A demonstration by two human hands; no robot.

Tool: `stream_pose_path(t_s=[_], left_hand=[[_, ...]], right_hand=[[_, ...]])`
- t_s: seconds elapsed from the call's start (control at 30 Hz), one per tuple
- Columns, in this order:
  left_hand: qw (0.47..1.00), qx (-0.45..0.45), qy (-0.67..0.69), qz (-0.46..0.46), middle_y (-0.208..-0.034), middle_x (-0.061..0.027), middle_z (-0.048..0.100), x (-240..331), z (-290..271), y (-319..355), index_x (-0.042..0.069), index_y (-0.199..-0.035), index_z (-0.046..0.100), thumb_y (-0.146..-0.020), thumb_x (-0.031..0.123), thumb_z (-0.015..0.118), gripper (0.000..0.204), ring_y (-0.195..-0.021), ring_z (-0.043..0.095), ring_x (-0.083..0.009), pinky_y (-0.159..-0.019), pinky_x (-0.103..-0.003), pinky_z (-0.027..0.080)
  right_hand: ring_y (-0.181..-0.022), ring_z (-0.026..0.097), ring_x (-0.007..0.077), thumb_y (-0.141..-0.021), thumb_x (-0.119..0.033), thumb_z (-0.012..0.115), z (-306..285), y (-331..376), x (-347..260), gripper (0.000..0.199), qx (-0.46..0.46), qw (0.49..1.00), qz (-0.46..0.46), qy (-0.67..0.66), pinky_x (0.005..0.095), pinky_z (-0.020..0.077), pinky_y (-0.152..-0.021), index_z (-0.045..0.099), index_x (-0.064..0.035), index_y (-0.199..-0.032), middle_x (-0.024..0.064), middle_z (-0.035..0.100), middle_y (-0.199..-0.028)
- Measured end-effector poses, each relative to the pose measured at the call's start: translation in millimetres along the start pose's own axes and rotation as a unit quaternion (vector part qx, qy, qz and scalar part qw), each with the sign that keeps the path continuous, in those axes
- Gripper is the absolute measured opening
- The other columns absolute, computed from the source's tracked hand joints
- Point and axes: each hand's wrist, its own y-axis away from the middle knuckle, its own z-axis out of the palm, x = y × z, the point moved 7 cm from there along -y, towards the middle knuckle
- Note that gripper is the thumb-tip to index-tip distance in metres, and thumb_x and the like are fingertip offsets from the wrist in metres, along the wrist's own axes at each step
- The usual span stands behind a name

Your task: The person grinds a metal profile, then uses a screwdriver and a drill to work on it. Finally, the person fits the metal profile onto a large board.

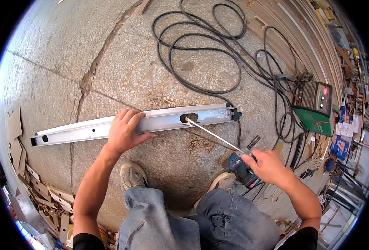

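A long silver metal channel (80, 130) lies across the stone floor, with a round hole (188, 118) near its right part and a black clamp (236, 114) at its right end. My left hand (124, 131) presses flat on the channel's middle. My right hand (267, 166) grips a thin metal rod (213, 135) whose far tip touches the channel at the hole. A blue and black power tool (239, 168) lies on the floor under my right hand.
Black cables (201, 54) coil over the floor behind the channel. A green and black welding machine (315, 106) stands at the right, with stacked wooden strips (292, 37) beyond. Scrap board pieces (42, 196) litter the left. My shoes (133, 175) are below the channel.
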Motion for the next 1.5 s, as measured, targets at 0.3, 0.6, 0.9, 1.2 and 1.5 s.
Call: stream_pose_path(t_s=[0.3,0.6,0.9,1.2,1.5], left_hand=[[0.999,0.031,-0.012,0.022,-0.109,-0.0086,0.069,1,0,4,0.006,-0.115,0.072,-0.068,0.043,0.095,0.064,-0.099,0.066,-0.0321,-0.088,-0.044,0.054],[0.998,0.053,-0.026,0.018,-0.109,-0.0119,0.07,6,6,8,0.005,-0.116,0.07,-0.062,0.037,0.099,0.07,-0.101,0.067,-0.035,-0.089,-0.046,0.055],[0.987,-0.022,-0.069,0.147,-0.134,-0.012,0.06,52,13,-10,0.011,-0.128,0.068,-0.066,0.031,0.097,0.072,-0.13,0.053,-0.0366,-0.112,-0.057,0.041],[0.981,-0.137,-0.044,0.131,-0.147,-0.0163,0.053,77,25,-62,0.007,-0.147,0.055,-0.067,0.036,0.098,0.095,-0.137,0.05,-0.0401,-0.119,-0.056,0.038],[0.992,-0.094,-0.073,-0.05,-0.111,-0.0118,0.07,12,12,-1,0.005,-0.121,0.071,-0.068,0.033,0.097,0.066,-0.11,0.064,-0.0357,-0.101,-0.048,0.049]], right_hand=[[-0.064,0.064,0.0519,-0.11,-0.049,0.056,12,23,-35,0.059,-0.015,1.0,-0.008,0.021,0.0584,0.0507,-0.061,0.06,0.002,-0.079,0.0262,0.064,-0.064],[-0.068,0.069,0.0489,-0.111,-0.049,0.053,44,40,-46,0.059,0.0,0.999,0.025,-0.025,0.0579,0.0552,-0.065,0.064,0.0035,-0.087,0.025,0.069,-0.069],[-0.073,0.069,0.0491,-0.107,-0.054,0.057,83,62,15,0.055,0.06,0.983,0.087,-0.149,0.0604,0.0516,-0.067,0.065,-0.0021,-0.092,0.0244,0.07,-0.075],[-0.081,0.073,0.042,-0.099,-0.057,0.067,240,76,54,0.05,0.099,0.991,-0.059,-0.074,0.0515,0.059,-0.069,0.068,-0.007,-0.1,0.0168,0.073,-0.09],[-0.105,0.062,0.0373,-0.096,-0.025,0.077,98,-16,-28,0.033,0.28,0.93,-0.175,-0.163,0.0465,0.0526,-0.091,0.069,0.0005,-0.115,0.0158,0.063,-0.112]])
